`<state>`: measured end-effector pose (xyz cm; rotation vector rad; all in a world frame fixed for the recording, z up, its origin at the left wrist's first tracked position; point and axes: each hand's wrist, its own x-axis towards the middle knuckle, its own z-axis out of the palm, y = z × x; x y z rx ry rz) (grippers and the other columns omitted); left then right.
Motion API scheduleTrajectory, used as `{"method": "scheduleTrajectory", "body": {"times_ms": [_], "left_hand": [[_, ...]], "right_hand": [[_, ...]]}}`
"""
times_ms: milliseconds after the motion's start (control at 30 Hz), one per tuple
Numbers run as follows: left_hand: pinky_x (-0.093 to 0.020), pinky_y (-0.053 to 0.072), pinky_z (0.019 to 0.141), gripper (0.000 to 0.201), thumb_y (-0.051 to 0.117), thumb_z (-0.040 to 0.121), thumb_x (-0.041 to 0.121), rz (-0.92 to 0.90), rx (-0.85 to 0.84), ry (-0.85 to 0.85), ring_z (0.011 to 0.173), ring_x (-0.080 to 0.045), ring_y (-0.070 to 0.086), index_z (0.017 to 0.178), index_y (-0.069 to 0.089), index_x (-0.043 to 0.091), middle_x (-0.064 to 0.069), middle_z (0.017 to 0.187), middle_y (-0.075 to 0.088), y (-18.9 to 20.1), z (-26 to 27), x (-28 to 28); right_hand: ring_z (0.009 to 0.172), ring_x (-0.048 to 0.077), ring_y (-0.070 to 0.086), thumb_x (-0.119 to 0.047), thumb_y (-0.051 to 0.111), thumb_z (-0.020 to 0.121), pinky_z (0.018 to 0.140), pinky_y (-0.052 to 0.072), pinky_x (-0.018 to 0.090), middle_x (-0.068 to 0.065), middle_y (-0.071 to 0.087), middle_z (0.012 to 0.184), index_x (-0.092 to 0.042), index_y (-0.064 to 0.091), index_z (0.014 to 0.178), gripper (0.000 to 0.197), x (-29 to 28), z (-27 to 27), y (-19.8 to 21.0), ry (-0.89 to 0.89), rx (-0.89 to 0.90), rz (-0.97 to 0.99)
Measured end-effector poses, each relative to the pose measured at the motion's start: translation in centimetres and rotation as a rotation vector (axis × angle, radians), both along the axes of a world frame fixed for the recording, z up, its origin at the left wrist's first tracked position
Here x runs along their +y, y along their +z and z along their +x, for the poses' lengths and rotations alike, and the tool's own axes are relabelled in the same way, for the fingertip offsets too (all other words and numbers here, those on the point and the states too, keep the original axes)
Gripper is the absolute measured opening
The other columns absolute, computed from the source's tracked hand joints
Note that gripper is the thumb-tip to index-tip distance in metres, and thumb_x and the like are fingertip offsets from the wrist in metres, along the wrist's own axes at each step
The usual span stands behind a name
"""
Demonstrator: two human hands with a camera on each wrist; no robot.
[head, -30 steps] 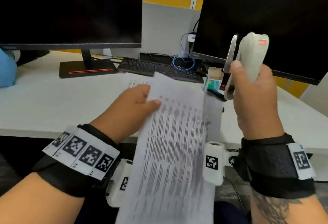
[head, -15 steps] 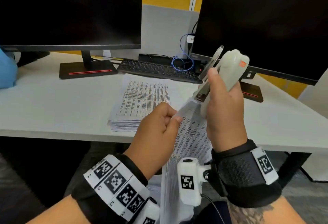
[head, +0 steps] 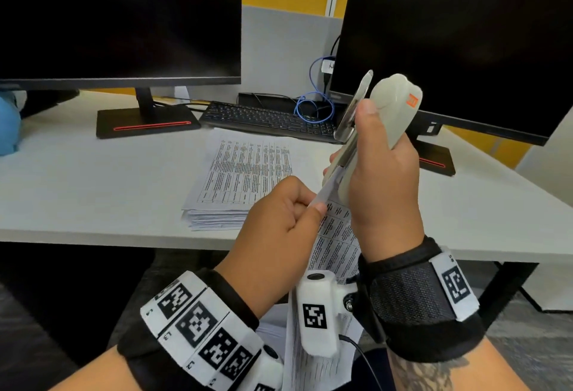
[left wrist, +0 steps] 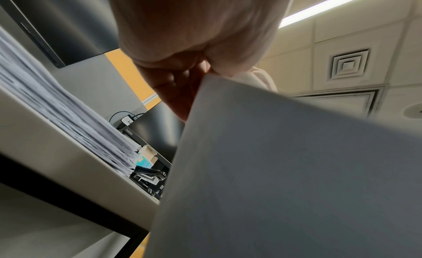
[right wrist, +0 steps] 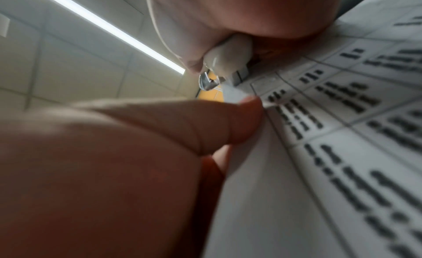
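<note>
My right hand (head: 376, 173) grips a white stapler (head: 392, 111) upright in front of the desk edge, thumb along its front. The stapler's mouth (right wrist: 224, 76) sits over the top corner of a printed sheet (head: 333, 245). My left hand (head: 279, 223) pinches that sheet just below the corner, thumb on the printed side (right wrist: 228, 121). The sheet hangs down between my wrists; its blank back (left wrist: 285, 171) fills the left wrist view. A stack of printed papers (head: 245, 180) lies on the white desk (head: 93, 189).
Two dark monitors (head: 117, 18) (head: 459, 40) stand at the back, with a black keyboard (head: 266, 118) and a blue cable (head: 313, 105) between them. A blue object (head: 7, 130) sits at the left edge. A black stapler (left wrist: 148, 175) and a small box (left wrist: 146, 157) lie beside the stack.
The sheet swung from lying flat over the desk edge to hanging down. My right hand brought the stapler down and left onto the sheet's top corner, and both hands drew closer together.
</note>
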<state>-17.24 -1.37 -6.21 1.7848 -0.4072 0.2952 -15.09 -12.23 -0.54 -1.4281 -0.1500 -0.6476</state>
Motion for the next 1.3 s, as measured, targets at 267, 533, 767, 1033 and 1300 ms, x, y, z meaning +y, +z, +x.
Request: {"method": "scheduleTrajectory", "body": {"times_ms": [267,533,767,1033,1300], "left_hand": [[-0.020,0.033,0.047,0.011,0.056,0.096,0.022,-0.006,0.034,-0.103,0.040,-0.006,0.035,0.087,0.052,0.025,0.009,0.043,0.046,0.1,-0.2,-0.4],[-0.050,0.057,0.076,0.038,0.054,0.096,0.006,-0.167,0.011,-0.044,0.076,-0.041,0.067,0.096,0.070,0.040,-0.016,0.085,0.072,0.1,1.1,0.2],[-0.020,0.055,0.081,0.059,0.052,0.079,-0.027,-0.401,-0.085,-0.057,0.097,-0.013,0.071,0.049,0.064,0.023,0.003,0.096,0.077,0.3,0.9,0.3],[-0.022,0.055,0.079,0.053,0.056,0.082,-0.021,-0.383,-0.090,-0.025,0.093,-0.013,0.072,0.056,0.065,0.024,0.004,0.088,0.077,-0.2,1.0,0.7],[-0.042,0.058,0.065,0.011,0.065,0.091,0.018,-0.187,-0.035,0.043,0.072,-0.029,0.068,0.080,0.065,0.017,-0.007,0.074,0.073,0.8,0.5,0.7]], "right_hand": [[0.057,0.021,0.060,-0.052,0.060,0.083,0.059,0.054,0.047,-0.008,0.057,0.052,-0.029,0.063,0.060,0.033,-0.1,0.2,0.4,-0.038,-0.045,-0.068],[0.074,0.024,0.067,-0.064,0.056,0.075,0.071,0.057,0.043,0.005,0.067,0.075,-0.019,0.064,0.082,0.046,-1.9,-0.2,1.2,-0.064,-0.153,-0.044],[0.061,-0.006,0.057,-0.045,0.052,0.090,0.060,0.045,0.013,-0.025,0.058,0.058,-0.025,0.055,0.083,0.022,-3.4,-1.7,1.6,-0.141,-0.312,-0.094],[0.069,-0.002,0.060,-0.054,0.054,0.086,0.068,0.050,0.020,-0.024,0.061,0.066,-0.023,0.056,0.086,0.031,-2.9,-1.6,0.5,-0.102,-0.327,-0.140],[0.082,0.005,0.064,-0.059,0.046,0.090,0.075,0.051,0.025,-0.011,0.066,0.082,-0.021,0.065,0.096,0.042,-2.0,-0.3,0.3,-0.081,-0.074,-0.031]]}}
